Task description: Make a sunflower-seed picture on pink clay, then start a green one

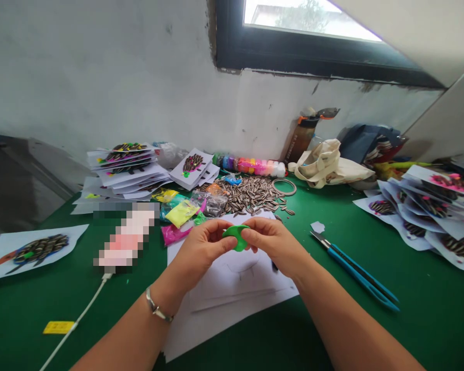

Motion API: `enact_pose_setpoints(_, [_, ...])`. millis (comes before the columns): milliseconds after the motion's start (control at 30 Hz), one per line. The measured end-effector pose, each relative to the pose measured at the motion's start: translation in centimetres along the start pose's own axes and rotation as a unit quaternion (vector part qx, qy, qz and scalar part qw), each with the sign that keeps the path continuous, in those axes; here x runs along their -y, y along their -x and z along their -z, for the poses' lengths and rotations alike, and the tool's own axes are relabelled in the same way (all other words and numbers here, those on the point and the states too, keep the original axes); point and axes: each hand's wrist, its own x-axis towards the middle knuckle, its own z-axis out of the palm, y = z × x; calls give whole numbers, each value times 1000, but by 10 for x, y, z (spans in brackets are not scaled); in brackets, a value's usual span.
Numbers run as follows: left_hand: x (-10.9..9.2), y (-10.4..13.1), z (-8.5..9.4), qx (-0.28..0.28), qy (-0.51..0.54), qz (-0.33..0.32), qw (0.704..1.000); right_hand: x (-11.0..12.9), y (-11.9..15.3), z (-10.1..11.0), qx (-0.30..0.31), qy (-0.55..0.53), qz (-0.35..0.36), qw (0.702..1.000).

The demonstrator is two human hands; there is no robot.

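A flattened piece of bright green modelling clay (237, 236) is pinched between both hands, above the papers. My left hand (206, 245), with a bracelet at the wrist, grips its left side with thumb and fingers. On the other side my right hand (272, 242) presses the clay between thumb and fingertips. Below them lies white paper (242, 270) with a faint pencil drawing of a rounded shape with short legs, partly covered by the hands. Packets of coloured clay, among them a yellow one (181, 210) and a magenta one (174, 234), lie just beyond my left hand.
Striped sunflower seeds (251, 193) are heaped at the back beside a tape roll (284, 186). Blue-handled tweezers (359, 273) lie at right. Stacks of seed pictures stand left (127, 167) and right (429, 211). A white cable (88, 299) crosses the green table at left.
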Motion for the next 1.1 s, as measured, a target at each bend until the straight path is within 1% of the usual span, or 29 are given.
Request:
enact_pose_setpoints(100, [0,0,-1,-9,-6,9,1000,2,1,-2,-27,25,10,999])
enact_pose_setpoints(167, [1,1,0,-11,-7,11,1000,3,2,-1,-33,34,10,999])
enact_pose_setpoints(267, [3,1,4,-10,-10,13,1000,2,2,2,-22,21,4,1000])
enact_pose_setpoints(400, [7,-1,8,16,14,35,999,0,1,6,-1,-2,-1,1000])
enact_pose_setpoints(467, [8,-1,8,9,26,46,999,-1,1,7,-3,2,5,1000])
enact_pose_setpoints(533, [8,-2,8,-3,9,54,998,0,1,7,-3,8,6,1000])
enact_pose_setpoints(633, [5,-2,7,-5,-38,51,998,0,0,5,-1,34,-1,999])
enact_pose_setpoints(733, [2,-2,6,7,-57,37,998,-1,0,1,-37,61,-10,997])
enact_pose_setpoints(833, [2,-1,3,11,-71,34,997,-3,-1,-3,-72,55,-14,996])
enact_pose_setpoints(1000, [2,0,-1,18,-59,39,997,-2,-1,-5,-38,55,-6,998])
enact_pose_setpoints(1100, [3,-1,0,-14,-82,62,995,-1,-2,-5,-56,70,-5,996])
